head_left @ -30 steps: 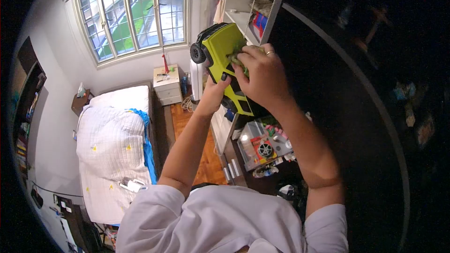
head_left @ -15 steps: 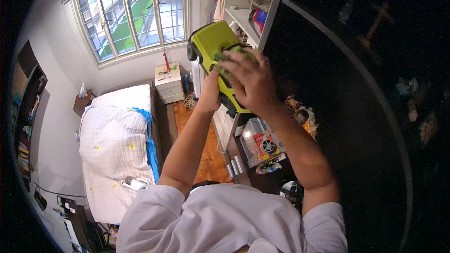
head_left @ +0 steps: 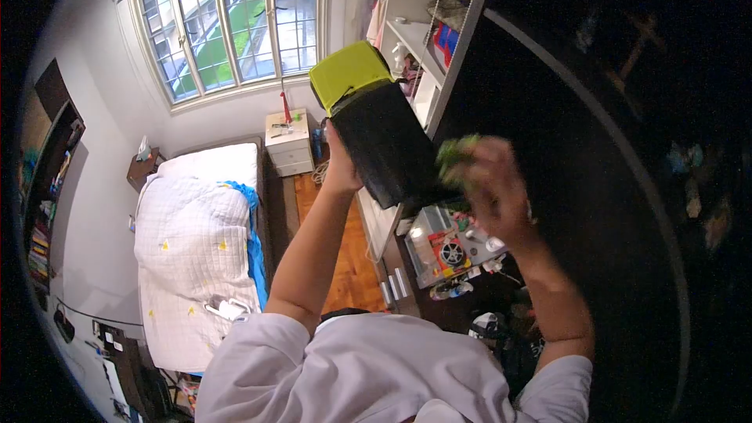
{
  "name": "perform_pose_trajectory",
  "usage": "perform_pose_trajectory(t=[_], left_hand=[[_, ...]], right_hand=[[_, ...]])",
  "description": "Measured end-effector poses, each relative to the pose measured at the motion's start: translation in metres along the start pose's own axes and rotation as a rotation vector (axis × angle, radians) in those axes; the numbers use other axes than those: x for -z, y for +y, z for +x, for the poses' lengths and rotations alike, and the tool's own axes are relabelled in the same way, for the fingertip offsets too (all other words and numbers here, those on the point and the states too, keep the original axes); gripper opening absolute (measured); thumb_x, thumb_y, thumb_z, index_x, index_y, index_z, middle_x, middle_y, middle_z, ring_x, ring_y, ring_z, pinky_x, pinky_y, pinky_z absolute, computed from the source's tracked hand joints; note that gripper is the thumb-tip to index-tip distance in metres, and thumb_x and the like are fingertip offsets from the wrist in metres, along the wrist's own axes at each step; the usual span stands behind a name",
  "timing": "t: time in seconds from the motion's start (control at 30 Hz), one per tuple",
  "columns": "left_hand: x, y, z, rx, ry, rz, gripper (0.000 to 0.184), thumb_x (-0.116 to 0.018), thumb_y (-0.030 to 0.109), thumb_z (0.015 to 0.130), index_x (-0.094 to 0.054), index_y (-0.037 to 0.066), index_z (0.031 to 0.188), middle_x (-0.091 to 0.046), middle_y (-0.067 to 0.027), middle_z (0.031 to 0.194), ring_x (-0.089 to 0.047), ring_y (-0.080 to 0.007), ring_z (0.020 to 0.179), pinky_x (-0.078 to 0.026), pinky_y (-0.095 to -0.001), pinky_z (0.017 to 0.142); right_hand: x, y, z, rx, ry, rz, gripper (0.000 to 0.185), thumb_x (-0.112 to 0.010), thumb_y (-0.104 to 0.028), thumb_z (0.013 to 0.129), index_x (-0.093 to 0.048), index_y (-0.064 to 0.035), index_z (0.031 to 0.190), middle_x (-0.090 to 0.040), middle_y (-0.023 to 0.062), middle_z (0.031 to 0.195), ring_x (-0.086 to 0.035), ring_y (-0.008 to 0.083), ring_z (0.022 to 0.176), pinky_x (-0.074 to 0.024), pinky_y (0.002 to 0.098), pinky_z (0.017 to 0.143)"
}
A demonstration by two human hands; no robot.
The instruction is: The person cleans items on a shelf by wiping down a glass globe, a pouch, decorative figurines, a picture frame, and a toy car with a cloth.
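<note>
A toy car [head_left: 351, 77] with a yellow-green hood and a black roof is held up in front of me, its top facing the camera. My left hand [head_left: 338, 163] grips it from the left side, with the fingers hidden beneath. To the right of the car, apart from it, my right hand [head_left: 498, 188] is blurred by motion. A green crumpled cloth or sponge [head_left: 457, 158] is pinched in its fingers.
A bed [head_left: 192, 223] with a white quilt stands at the left, a small drawer cabinet [head_left: 288, 150] below the window. White shelves [head_left: 415, 43] rise behind the car. A clear box [head_left: 427, 254] with assorted items lies low at the right.
The car has turned from showing its side to showing its black roof. My right hand has moved off the car, to the right and down, with the green thing still in it.
</note>
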State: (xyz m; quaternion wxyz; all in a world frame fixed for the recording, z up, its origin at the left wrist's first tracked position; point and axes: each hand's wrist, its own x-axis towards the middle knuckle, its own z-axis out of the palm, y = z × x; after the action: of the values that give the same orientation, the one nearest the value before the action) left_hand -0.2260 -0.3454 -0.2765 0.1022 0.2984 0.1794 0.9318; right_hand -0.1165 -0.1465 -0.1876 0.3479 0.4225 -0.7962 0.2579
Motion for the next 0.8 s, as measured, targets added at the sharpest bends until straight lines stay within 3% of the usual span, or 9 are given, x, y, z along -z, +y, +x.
perform_pose_trajectory(t=[0.13,0.2,0.27,0.37,0.5,0.57,0.67,0.8], left_hand=[[0.019,-0.019,0.008,0.001,-0.058,0.221,0.048,-0.036,0.036,0.09,-0.036,0.004,0.125,-0.047,-0.0145,0.119,-0.049,-0.0249,0.106,-0.039,-0.036,0.094],[0.033,-0.038,0.012,-0.077,-0.049,0.254,0.043,-0.038,0.029,0.091,-0.035,0.004,0.126,-0.045,-0.0143,0.12,-0.047,-0.0234,0.108,-0.038,-0.0354,0.095],[0.034,-0.058,0.015,-0.243,0.006,0.154,0.039,-0.039,0.021,0.091,-0.034,0.004,0.126,-0.044,-0.0138,0.121,-0.045,-0.0215,0.11,-0.037,-0.0348,0.096],[0.015,-0.044,0.007,-0.164,0.059,0.228,0.038,-0.043,0.016,0.09,-0.035,0.004,0.125,-0.043,-0.0128,0.121,-0.043,-0.0196,0.11,-0.037,-0.0338,0.095],[-0.02,-0.036,-0.01,-0.39,0.107,0.998,0.037,-0.044,0.016,0.089,-0.037,0.004,0.122,-0.045,-0.0123,0.119,-0.046,-0.0192,0.107,-0.041,-0.0331,0.091],[-0.02,-0.035,-0.01,-0.438,0.1,1.12,0.036,-0.044,0.018,0.089,-0.038,0.004,0.122,-0.046,-0.0121,0.118,-0.047,-0.0193,0.106,-0.042,-0.0332,0.09],[-0.011,-0.036,-0.009,-0.411,0.084,1.104,0.036,-0.043,0.019,0.089,-0.039,0.004,0.121,-0.048,-0.0118,0.116,-0.049,-0.0194,0.103,-0.043,-0.0333,0.088],[0.002,-0.036,-0.002,-0.279,0.091,0.827,0.035,-0.042,0.022,0.089,-0.041,0.004,0.12,-0.05,-0.0113,0.114,-0.052,-0.0196,0.1,-0.045,-0.0335,0.086]], right_hand=[[-0.007,0.017,0.042,-0.327,0.291,0.19,0.021,-0.057,-0.012,0.079,-0.058,-0.0042,0.099,-0.055,0.0131,0.108,-0.048,0.0292,0.103,-0.0358,0.0388,0.09],[-0.026,0.028,0.055,-0.179,0.218,0.144,0.025,-0.055,-0.007,0.08,-0.057,-0.0035,0.104,-0.056,0.0132,0.106,-0.05,0.0239,0.102,-0.0387,0.0338,0.088],[-0.039,0.016,0.06,-0.105,0.198,0.014,0.027,-0.055,-0.007,0.079,-0.057,-0.0057,0.106,-0.055,0.014,0.106,-0.05,0.026,0.101,-0.0386,0.0347,0.088],[-0.041,0.013,0.051,-0.05,0.154,0.001,0.029,-0.057,-0.008,0.077,-0.057,-0.0082,0.106,-0.055,0.0142,0.105,-0.049,0.0292,0.099,-0.0371,0.0377,0.088],[-0.038,0.01,0.035,-0.067,0.142,0.122,0.031,-0.058,-0.006,0.075,-0.058,-0.0088,0.106,-0.055,0.014,0.104,-0.049,0.0299,0.097,-0.0373,0.0385,0.087],[-0.034,0.01,0.029,-0.075,0.129,0.131,0.031,-0.058,-0.006,0.074,-0.059,-0.0087,0.105,-0.055,0.0143,0.104,-0.05,0.0301,0.097,-0.0379,0.0383,0.086],[-0.03,0.009,0.02,-0.088,0.096,0.104,0.031,-0.058,-0.006,0.075,-0.059,-0.0081,0.105,-0.055,0.0146,0.104,-0.05,0.0305,0.096,-0.0389,0.0382,0.085],[-0.028,0.013,0.008,-0.143,0.104,0.068,0.029,-0.059,-0.006,0.075,-0.059,-0.005,0.103,-0.056,0.0155,0.101,-0.051,0.0315,0.095,-0.04,0.0382,0.083]])
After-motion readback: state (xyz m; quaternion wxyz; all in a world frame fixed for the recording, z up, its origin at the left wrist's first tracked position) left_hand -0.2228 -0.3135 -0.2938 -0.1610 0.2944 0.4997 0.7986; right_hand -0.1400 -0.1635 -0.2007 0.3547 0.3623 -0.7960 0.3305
